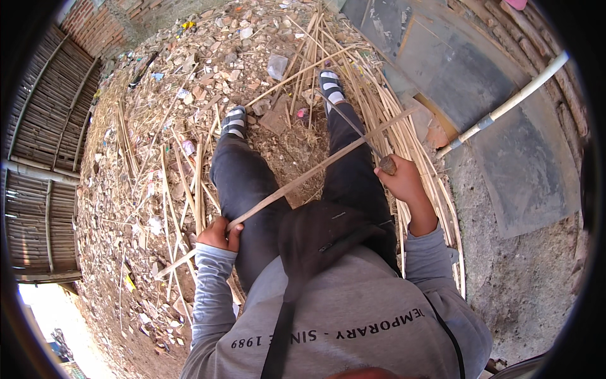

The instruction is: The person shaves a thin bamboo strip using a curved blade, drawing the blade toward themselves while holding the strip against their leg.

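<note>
My left hand [221, 235] is closed round a long, flat bamboo strip [302, 175], thumb on top. The strip slants across my legs, from beside my left forearm up to the far right. In my right hand [403, 182] is a knife [347, 119], gripped by its rounded wooden handle. Its long, narrow dark blade points away and to the left, crossing the strip near my right knee. Whether the edge touches the strip I cannot tell.
Many split bamboo strips [372, 82] lie along my right leg, others [199, 183] by my left. Rubble and litter [189, 82] cover the ground. Dark sheets [530, 158] and a pale pole [514, 101] are at the right, a bamboo-slat wall [38, 120] at the left.
</note>
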Action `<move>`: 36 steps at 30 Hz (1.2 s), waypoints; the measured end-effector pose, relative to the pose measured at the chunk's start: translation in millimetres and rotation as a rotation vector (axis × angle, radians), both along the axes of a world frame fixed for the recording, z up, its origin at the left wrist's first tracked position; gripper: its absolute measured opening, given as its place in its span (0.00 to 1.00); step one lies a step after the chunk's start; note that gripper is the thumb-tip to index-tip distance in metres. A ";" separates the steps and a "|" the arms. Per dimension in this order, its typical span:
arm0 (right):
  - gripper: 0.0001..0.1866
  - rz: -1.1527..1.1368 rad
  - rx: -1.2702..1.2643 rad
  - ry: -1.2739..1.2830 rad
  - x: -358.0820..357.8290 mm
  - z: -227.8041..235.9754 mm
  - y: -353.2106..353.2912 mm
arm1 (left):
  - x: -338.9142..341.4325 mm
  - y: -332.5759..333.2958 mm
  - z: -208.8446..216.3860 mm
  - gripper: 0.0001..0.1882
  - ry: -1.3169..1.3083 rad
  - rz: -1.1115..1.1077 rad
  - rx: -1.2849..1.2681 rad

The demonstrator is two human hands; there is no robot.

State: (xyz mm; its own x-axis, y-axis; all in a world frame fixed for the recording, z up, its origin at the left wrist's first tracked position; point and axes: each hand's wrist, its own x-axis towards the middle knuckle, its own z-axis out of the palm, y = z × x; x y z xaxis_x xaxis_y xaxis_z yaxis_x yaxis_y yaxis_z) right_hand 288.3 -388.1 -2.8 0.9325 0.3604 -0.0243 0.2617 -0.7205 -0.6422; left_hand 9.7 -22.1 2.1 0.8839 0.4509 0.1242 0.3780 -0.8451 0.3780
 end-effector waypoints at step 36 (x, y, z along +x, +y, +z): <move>0.14 0.156 -0.012 -0.052 -21.1 15.7 35.3 | -0.3 -3.4 -1.1 0.19 0.028 0.050 -0.029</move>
